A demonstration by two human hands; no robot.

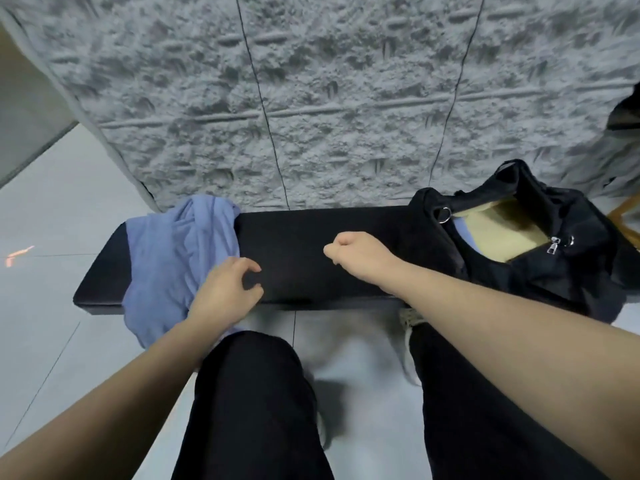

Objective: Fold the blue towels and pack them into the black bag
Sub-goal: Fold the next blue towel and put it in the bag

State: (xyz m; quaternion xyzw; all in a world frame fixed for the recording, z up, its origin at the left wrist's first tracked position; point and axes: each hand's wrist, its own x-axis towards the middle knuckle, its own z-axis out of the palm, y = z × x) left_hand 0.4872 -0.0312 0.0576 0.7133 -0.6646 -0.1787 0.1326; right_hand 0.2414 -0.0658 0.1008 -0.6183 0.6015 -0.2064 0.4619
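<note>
A crumpled blue towel (173, 258) lies heaped on the left part of a low black bench (311, 237), one end hanging over the front edge. My left hand (225, 289) hovers at the towel's right edge with fingers loosely curled, holding nothing. My right hand (356, 251) is over the bench's middle in a fist, empty. The black bag (540, 268) stands open at the bench's right end. Inside it show a tan board and a sliver of blue cloth (465, 233).
A grey textured wall (346, 98) rises right behind the bench. Pale floor tiles (52, 323) surround it. My legs in black trousers (252, 410) are in front of the bench. A wooden piece (623, 213) shows at the far right.
</note>
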